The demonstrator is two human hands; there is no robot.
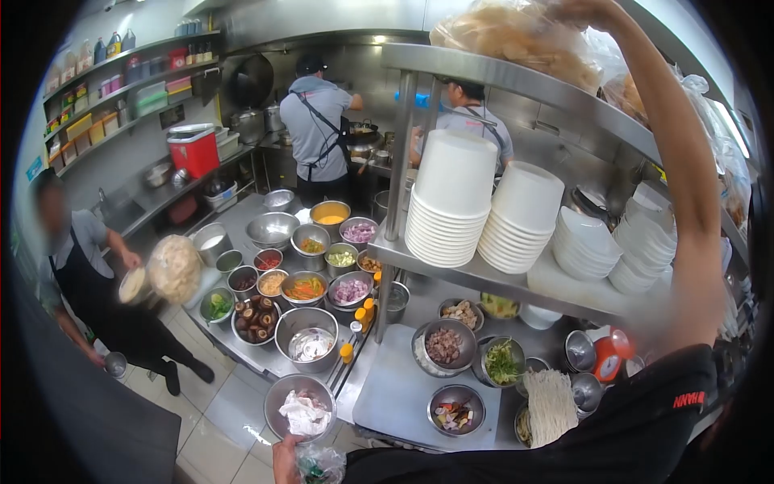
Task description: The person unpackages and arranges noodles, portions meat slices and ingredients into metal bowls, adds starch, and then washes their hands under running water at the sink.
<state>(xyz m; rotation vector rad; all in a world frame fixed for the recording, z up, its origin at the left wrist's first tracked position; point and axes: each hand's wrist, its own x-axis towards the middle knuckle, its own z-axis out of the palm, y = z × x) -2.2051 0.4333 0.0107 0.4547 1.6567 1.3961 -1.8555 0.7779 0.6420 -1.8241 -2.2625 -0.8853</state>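
At the bottom edge, my left hand (285,461) grips the near rim of a metal bowl (276,395). White, crumpled material and some pinkish pieces (306,413) lie in this bowl. A clear plastic bag (320,463) is beside the hand. My right arm is raised high on the right, and my right hand (587,10) is closed on a clear plastic bag with light brown contents (516,36) on the top shelf (484,66). The frame's upper edge partly cuts off these fingers.
Stacked white bowls (451,181) stand on the middle shelf. Bowls of food (304,288) and yellow-capped bottles (369,309) crowd the left counter. Below the shelf are a bowl of meat (444,343) and noodles (552,407). One person (89,258) stands left; two people work behind.
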